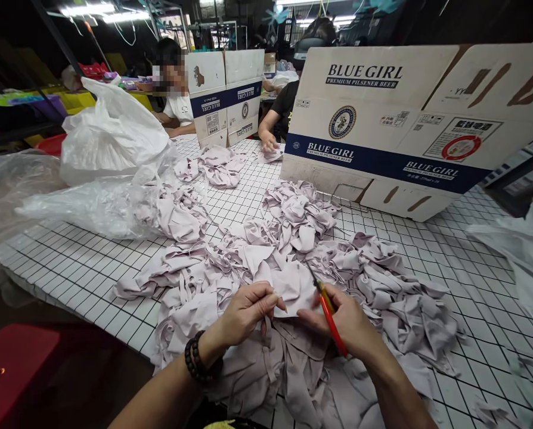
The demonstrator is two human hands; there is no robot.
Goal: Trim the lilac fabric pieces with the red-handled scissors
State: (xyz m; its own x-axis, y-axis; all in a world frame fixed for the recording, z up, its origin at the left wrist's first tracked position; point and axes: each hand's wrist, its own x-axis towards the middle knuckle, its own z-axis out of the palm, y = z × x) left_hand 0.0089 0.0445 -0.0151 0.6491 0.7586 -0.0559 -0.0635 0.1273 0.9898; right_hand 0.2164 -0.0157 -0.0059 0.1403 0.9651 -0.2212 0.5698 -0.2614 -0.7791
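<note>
My left hand (254,310), with a dark bead bracelet (195,357) on its wrist, pinches the edge of a pale mauve fabric piece (293,287). My right hand (338,319) holds a pair of small scissors (331,322) with red and yellow handles, the dark blades pointing up and away over the cloth. Its fingertips also touch the near edge of that same piece. Under and around both hands lies a loose heap of similar mauve fabric pieces (389,292), many crumpled and overlapping.
White grid-patterned table (87,286). Two cardboard beer boxes, a large one (374,119) and a smaller one (226,98), stand across it. Clear and white plastic bags (114,131) lie left. Beyond the boxes two co-workers sit, one hand (269,142) on cloth. A red stool (18,369) stands lower left.
</note>
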